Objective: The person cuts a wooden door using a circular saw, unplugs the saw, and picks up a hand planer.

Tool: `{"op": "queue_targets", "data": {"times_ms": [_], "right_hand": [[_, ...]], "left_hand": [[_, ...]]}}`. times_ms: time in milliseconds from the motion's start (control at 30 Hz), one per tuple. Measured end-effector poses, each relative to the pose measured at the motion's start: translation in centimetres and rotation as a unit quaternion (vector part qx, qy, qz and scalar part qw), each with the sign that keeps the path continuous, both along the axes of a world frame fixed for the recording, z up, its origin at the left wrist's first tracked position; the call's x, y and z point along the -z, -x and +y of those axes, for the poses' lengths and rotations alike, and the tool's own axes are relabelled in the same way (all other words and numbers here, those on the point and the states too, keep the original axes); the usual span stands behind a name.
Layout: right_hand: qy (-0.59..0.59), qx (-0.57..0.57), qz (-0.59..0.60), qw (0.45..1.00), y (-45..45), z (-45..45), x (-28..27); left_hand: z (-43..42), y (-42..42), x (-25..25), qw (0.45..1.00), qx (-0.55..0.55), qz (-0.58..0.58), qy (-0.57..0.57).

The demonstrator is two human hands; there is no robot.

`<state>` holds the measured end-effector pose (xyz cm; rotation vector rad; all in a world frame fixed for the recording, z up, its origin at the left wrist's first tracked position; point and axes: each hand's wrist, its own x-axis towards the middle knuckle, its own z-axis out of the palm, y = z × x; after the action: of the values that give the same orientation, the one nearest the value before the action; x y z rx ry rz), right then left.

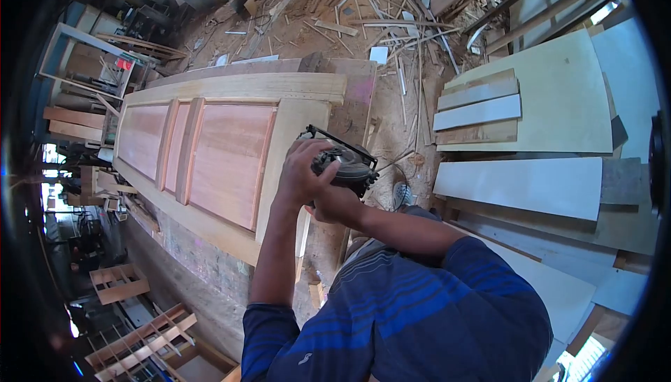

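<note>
Head view. The dark power tool (349, 169) is at the centre of the frame, over the near end of the panelled door (231, 158), which lies flat on the counter (360, 88). From where I stand, I judge the main hazard to be tipping: with the tool so near the door's end, uneven pressure could let it drop off and gouge the wood. A second hazard is contact: both hands are close together on or against the body, and a slip could bring skin to the underside, which is hidden. Footing is a third: offcuts (405, 29) litter the floor at upper centre, and a shoe (400, 195) shows just right of the tool.

Pose: the left hand (302, 172) reaches up from lower centre, its fingers curled over the tool's top. The right hand (335, 206) comes in from the right, forearm slanting across, below the left; its fingers are largely hidden, so I cannot tell how tightly they close.
</note>
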<state>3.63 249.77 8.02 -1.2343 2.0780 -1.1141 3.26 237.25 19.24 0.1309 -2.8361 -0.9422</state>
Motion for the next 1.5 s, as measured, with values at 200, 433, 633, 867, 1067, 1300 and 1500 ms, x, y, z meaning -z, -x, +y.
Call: {"op": "queue_targets", "data": {"times_ms": [200,433,633,867,1067,1300,1500], "right_hand": [[-0.029,-0.016,0.106,0.994,-0.1,-1.2,2.2],[-0.073,-0.034,0.036,0.996,0.0,-1.2,1.9],[-0.073,-0.033,0.046,0.996,-0.3,-1.0,2.2],[-0.04,-0.029,0.061,0.997,-0.4,-1.0,2.7],[-0.063,-0.022,0.068,0.995,-0.6,-1.0,3.5],[-0.065,-0.03,0.061,0.996,-0.3,-0.8,2.8],[-0.084,-0.044,0.045,0.994,-0.1,-1.0,3.1]], "left_hand": [[0.3,3.1,0.9,0.983,0.067,-0.134,0.107],[-0.5,2.7,2.9,0.971,0.077,-0.173,0.149],[-0.1,2.5,3.0,0.968,0.08,-0.17,0.164],[0.2,2.6,2.6,0.968,0.091,-0.175,0.154],[0.3,2.6,2.8,0.97,0.09,-0.167,0.156],[0.5,2.7,2.7,0.969,0.088,-0.166,0.163],[0.3,2.6,3.0,0.971,0.089,-0.153,0.162]]}}
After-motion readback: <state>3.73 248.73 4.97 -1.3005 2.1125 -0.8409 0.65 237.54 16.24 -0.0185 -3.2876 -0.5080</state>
